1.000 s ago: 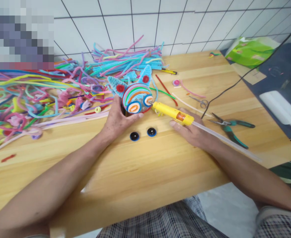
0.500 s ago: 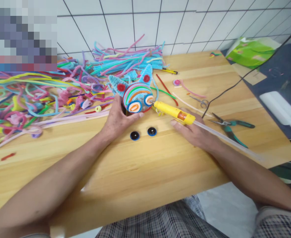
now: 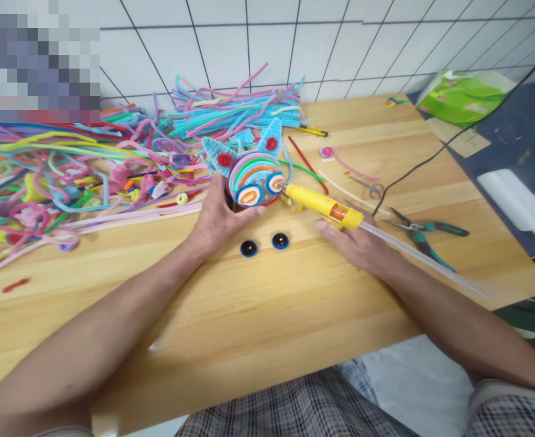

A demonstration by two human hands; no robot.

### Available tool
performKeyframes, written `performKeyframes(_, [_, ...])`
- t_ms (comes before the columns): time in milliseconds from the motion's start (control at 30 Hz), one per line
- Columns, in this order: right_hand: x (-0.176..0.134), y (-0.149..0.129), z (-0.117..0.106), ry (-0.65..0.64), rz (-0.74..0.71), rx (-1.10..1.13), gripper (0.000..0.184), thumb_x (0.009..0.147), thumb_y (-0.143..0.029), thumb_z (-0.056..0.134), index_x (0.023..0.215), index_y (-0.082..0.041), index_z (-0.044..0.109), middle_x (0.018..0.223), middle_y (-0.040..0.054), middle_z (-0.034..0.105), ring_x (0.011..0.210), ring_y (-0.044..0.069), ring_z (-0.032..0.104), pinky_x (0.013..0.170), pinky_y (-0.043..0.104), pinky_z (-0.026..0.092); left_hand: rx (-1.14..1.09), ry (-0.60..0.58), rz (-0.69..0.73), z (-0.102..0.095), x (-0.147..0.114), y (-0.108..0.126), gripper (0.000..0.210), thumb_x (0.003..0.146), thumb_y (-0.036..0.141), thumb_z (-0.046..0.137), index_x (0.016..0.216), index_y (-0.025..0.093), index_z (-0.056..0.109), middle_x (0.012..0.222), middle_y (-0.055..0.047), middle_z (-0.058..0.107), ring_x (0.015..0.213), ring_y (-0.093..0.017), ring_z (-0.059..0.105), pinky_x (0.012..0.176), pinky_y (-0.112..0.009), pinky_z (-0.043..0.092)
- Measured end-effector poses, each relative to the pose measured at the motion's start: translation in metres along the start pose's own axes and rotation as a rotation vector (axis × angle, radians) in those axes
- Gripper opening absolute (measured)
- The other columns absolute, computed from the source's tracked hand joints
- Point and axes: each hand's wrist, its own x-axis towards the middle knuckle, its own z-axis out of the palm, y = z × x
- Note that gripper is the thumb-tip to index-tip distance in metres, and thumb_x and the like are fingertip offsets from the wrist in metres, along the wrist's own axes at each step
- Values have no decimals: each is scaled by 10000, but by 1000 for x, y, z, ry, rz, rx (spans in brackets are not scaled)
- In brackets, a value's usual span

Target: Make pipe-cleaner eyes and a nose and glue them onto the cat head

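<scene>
My left hand (image 3: 221, 212) is wrapped round the lower left of a pipe-cleaner animal head (image 3: 254, 165) with blue pointed ears, coloured stripes and two round eye patches. The fingers behind it are hidden. In my right hand (image 3: 349, 240) is a yellow hot glue gun (image 3: 315, 201), a long clear glue stick (image 3: 424, 259) sticking out of its back. Its nozzle meets, or nearly meets, the right eye patch (image 3: 274, 182). Two black button-like eyes (image 3: 249, 248) with blue rims lie on the table below the head.
Loose coloured pipe cleaners (image 3: 80, 176) cover the table's left side, with a blue and pink bundle (image 3: 244, 112) by the tiled wall. At right are small scissors (image 3: 368, 185), green-handled pliers (image 3: 424, 230), a black cable (image 3: 431, 156) and a white power block (image 3: 513, 197).
Hardly anything differs. The whole view has shifted very slightly, and the glue gun stays at the right eye patch while my left hand keeps hold of the head.
</scene>
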Motion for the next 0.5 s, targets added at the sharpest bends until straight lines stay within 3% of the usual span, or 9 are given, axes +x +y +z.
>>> performKeyframes(233, [1,3,2,27,-35,-33,400,1056,-506,602,761,-277,459,614,-43,426,613,178,505,613,333,398,8,-16,-11,0,0,0,858,739,605,1030,1356,271,535,1396,-98,657,1357,-322,666,1140,-514,603])
performKeyframes(500, [2,5,3,14,-32,-35,399,1052,-523,610,776,-278,460,640,-31,471,633,188,525,602,336,385,30,5,4,0,0,-1,850,729,629,1028,1322,262,542,1386,-99,665,1351,-332,666,1145,-511,595])
